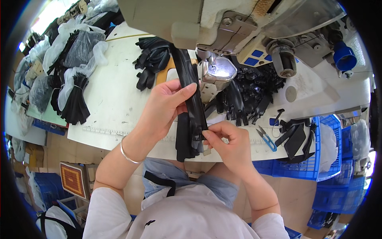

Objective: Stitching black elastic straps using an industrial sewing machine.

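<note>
A long, shiny black strip hangs toward the table's near edge. My left hand grips it partway along, with the thumb on top and the fingers curled beneath. Lower down, my right hand pinches the strip's right edge between thumb and fingertips. Another, duller black strip lies behind it and reaches past the table edge. Beyond my hands stands the sewing machine, its lit needle area just right of the strip. A bunch of black strips rests to the machine's left.
A heap of black pieces lies right of the machine. Blue-handled thread snips and black straps sit near the right edge, beside a blue basket. Bundled strips and plastic bags crowd the left. A stool stands below.
</note>
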Motion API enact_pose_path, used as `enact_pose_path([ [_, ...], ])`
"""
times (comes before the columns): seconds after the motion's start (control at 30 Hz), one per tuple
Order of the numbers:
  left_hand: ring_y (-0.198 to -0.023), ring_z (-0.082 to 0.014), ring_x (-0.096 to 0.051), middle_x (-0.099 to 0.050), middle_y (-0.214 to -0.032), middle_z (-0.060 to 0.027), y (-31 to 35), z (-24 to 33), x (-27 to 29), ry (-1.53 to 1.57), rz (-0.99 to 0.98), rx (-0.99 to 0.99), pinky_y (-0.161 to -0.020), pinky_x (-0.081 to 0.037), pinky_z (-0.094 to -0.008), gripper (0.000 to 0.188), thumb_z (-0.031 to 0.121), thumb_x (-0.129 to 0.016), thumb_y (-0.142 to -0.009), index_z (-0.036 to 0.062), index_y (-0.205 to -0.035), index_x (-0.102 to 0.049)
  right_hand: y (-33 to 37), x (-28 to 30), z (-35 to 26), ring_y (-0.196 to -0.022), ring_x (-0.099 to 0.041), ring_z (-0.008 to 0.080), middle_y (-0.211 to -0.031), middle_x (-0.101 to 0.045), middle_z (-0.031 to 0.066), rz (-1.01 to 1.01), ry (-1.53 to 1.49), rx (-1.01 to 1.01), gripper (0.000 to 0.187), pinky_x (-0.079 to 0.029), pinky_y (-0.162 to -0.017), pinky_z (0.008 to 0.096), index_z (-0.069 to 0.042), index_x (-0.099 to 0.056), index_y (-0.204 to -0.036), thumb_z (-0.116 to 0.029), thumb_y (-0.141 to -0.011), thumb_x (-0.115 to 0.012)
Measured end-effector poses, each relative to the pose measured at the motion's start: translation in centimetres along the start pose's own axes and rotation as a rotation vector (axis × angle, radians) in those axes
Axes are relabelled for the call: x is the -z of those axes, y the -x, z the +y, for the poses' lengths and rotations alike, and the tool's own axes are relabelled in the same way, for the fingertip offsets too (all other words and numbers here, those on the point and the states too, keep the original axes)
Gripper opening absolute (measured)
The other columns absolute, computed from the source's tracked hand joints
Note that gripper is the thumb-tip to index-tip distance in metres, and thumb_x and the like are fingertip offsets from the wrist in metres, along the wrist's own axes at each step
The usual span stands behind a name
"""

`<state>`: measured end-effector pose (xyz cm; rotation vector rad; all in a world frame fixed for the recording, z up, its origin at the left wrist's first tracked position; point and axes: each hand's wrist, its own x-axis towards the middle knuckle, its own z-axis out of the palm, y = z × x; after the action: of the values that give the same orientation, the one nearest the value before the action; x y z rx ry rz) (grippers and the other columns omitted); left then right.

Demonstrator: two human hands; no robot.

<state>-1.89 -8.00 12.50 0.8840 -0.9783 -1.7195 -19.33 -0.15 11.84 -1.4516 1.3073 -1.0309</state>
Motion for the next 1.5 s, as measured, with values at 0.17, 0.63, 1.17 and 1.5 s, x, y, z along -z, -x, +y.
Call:
enact_pose_path([
  [0.17, -0.064, -0.0051, -0.060, -0.066, -0.078, 0.0011, -0.1, -0.2, -0.2, -0.008, 0.042, -0.033, -0.058, -0.047, -0.0208, 0.013, 0.020, -0.062, -0.091, 0.0071, -0.089, -0.063, 0.9, 0.1, 0.7, -0.063, -0.064, 0.0101, -0.069, -0.066, 0.0077, 0.005, 0.036, 0.028, 0.012, -0.046, -0.057, 0.0231, 0.003, -0.064, -0.088, -0.009, -0.085, -0.066],
  [0.63, -0.052, -0.0035, -0.056, -0.060, -0.066, 0.0034, -0.3, 0.6, -1.8, -0.100, 0.119, 0.020, -0.045, -0.042, -0.0174, 0.020, 0.022, -0.071, -0.084, 0.0091, -0.076, -0.058, 2.8, -1.5, 1.4, -0.062, -0.058, 0.0075, -0.068, -0.063, 0.0052, 0.090, -0.136, 0.007, 0.009, -0.046, -0.060, 0.0220, 0.002, -0.063, -0.085, -0.007, -0.086, -0.065],
  [1.17, -0.050, -0.0015, -0.051, -0.057, -0.063, 0.0048, -1.7, 0.9, -2.4, -0.131, 0.136, -0.052, -0.043, -0.036, -0.0166, 0.022, 0.022, -0.072, -0.082, 0.0102, -0.073, -0.057, 2.2, -1.9, 1.1, -0.062, -0.057, 0.0065, -0.067, -0.062, 0.0042, 0.141, -0.212, 0.089, 0.008, -0.045, -0.059, 0.0211, 0.002, -0.062, -0.085, -0.004, -0.085, -0.066],
  [1.5, -0.050, -0.0014, -0.051, -0.059, -0.064, 0.0030, -1.8, 1.3, -1.9, -0.186, 0.096, -0.049, -0.043, -0.036, -0.0166, 0.022, 0.023, -0.072, -0.082, 0.0081, -0.072, -0.059, 2.3, -2.4, 1.0, -0.062, -0.057, 0.0059, -0.068, -0.061, 0.0033, 0.144, -0.215, 0.058, 0.007, -0.045, -0.058, 0.0204, 0.001, -0.061, -0.085, -0.004, -0.085, -0.066],
])
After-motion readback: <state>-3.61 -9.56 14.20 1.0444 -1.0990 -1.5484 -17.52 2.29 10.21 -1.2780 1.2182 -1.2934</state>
